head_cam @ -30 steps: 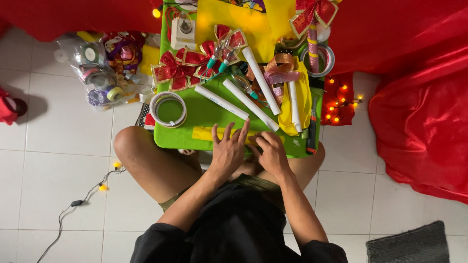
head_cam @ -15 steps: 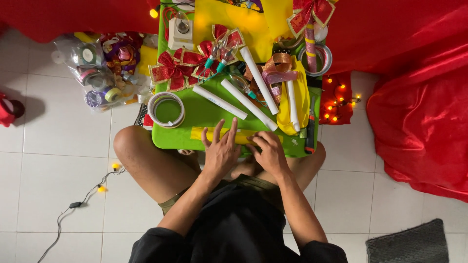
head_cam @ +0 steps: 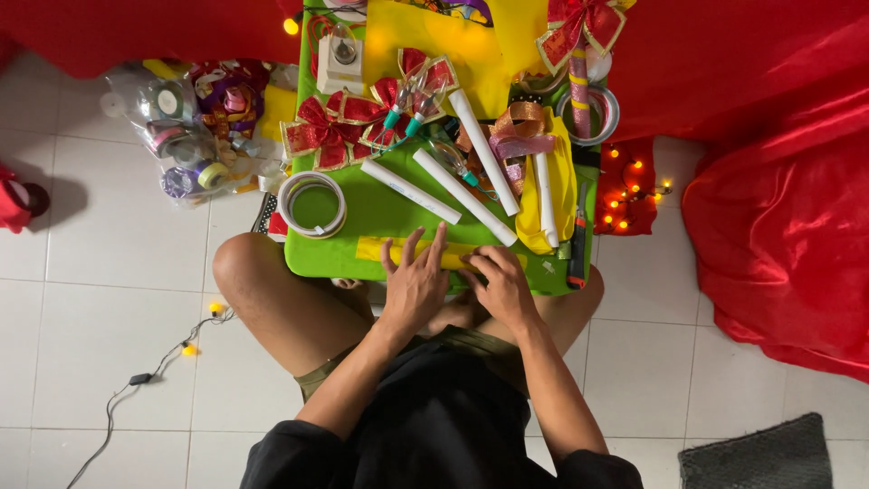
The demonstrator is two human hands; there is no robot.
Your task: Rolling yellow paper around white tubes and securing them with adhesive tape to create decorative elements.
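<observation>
left hand slid slightly right since earlier; fingers spread flat on long yellow paper-wrapped strip, right hand curled pressing it; strip lies left-right along green table edge.

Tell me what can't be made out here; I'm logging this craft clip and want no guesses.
Head view only:
- Yellow strip: its middle is hidden under the left hand and right hand.
- Red bow: cut off by the top edge.
- Clear bag of ribbon rolls: contents too jumbled and small to tell apart.
</observation>
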